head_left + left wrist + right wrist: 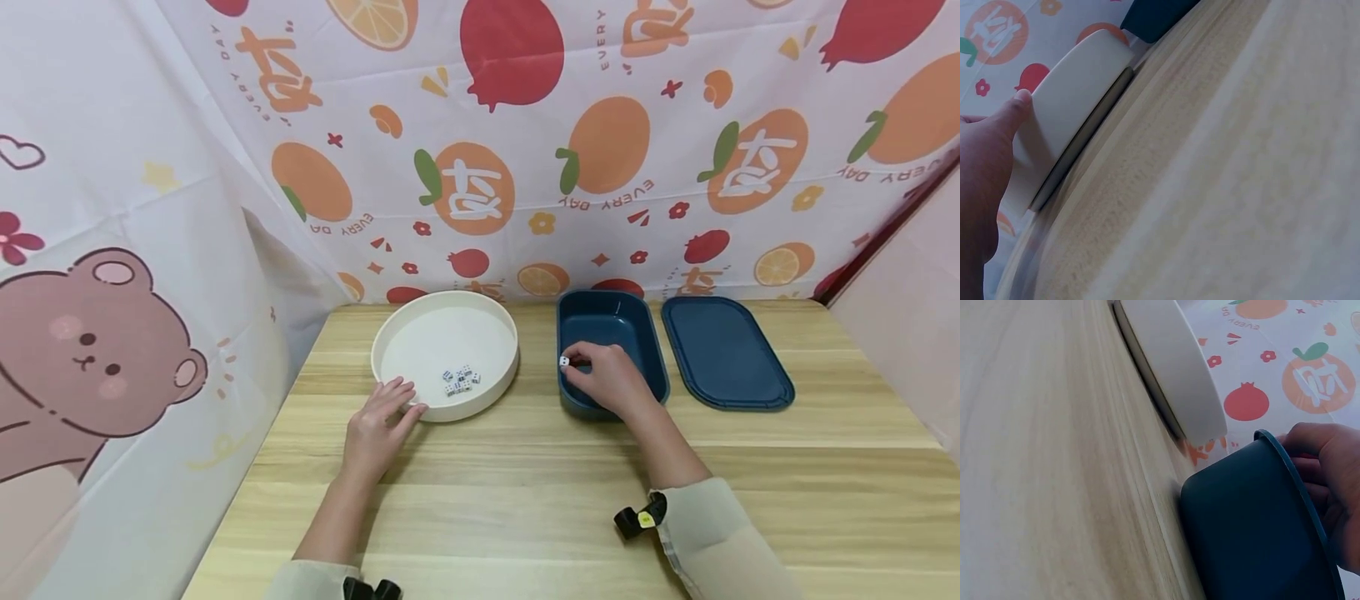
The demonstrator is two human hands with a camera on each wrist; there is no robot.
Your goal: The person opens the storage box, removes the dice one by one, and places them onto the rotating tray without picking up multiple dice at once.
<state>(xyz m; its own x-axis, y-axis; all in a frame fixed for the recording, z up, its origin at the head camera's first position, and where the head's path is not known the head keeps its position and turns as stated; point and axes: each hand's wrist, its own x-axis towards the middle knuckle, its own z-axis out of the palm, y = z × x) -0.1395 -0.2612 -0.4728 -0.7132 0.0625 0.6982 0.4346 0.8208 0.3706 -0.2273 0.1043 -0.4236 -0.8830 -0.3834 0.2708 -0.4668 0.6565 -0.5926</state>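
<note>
In the head view my right hand (611,379) pinches a small white die (565,362) between thumb and fingertips. It is over the left side of a dark blue rectangular box (651,342). The right wrist view shows that hand (1338,481) behind the box's rim (1300,481), with the die hidden. At the left, my left hand (375,429) rests on the near-left rim of a round cream tray (420,342), fingers fairly straight over the edge. Its thumb (1013,112) lies against the tray's outer wall (1079,87). Several dice (460,382) lie together inside the tray.
A dark blue lid (727,354) lies flat on the wooden table (495,500), right of the box. Behind the table hangs a fruit-print cloth (525,167), and a bear-print cloth (97,350) hangs at the left. The tray and box stand apart near the table's back edge.
</note>
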